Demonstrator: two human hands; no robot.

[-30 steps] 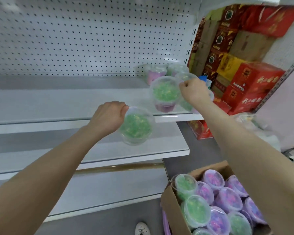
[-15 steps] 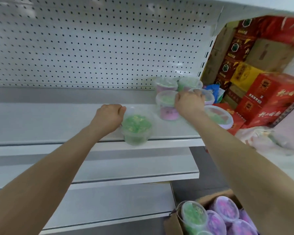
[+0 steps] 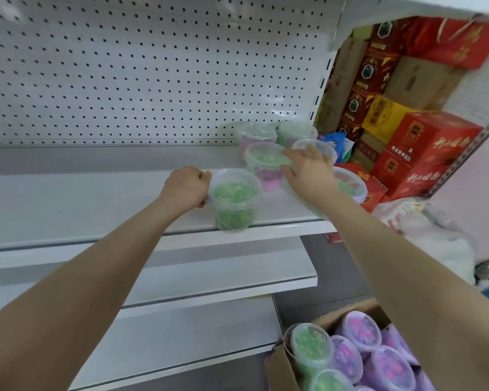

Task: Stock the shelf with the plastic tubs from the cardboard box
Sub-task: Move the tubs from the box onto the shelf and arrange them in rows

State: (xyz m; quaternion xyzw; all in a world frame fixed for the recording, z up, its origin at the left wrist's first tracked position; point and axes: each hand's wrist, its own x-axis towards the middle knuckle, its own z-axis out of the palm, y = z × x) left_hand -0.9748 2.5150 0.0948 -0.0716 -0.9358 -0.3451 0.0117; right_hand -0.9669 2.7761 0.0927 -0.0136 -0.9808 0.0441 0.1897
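My left hand grips the rim of a clear plastic tub with green contents, which stands at the front edge of the white shelf. My right hand rests with spread fingers against a stacked green-and-pink tub further back, holding nothing. Two more tubs stand against the pegboard, and others sit partly hidden behind my right arm. The cardboard box at bottom right holds several green and purple tubs.
Two lower white shelves jut out below. Red, yellow and brown cartons are stacked to the right of the shelf upright. A white plastic bag lies on the floor beside them.
My left hand has brought the green tub up from below the shelf and set it on the front edge. My right hand has placed its tubs and opened its fingers.
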